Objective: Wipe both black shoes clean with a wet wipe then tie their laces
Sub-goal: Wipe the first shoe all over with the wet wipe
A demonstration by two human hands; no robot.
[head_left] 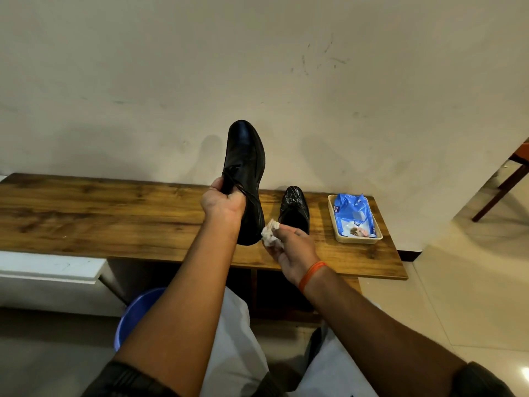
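My left hand grips a black leather shoe by its laced opening and holds it up above the wooden bench, toe pointing away toward the wall. Its loose laces trail over my fingers. My right hand pinches a crumpled white wet wipe against the shoe's heel edge. The second black shoe stands on the bench just right of the raised one, toe toward the wall, laces loose.
A cream tray holding a blue wet-wipe pack sits at the bench's right end. A blue plastic tub stands on the floor below my left arm. A wooden chair leg is at far right.
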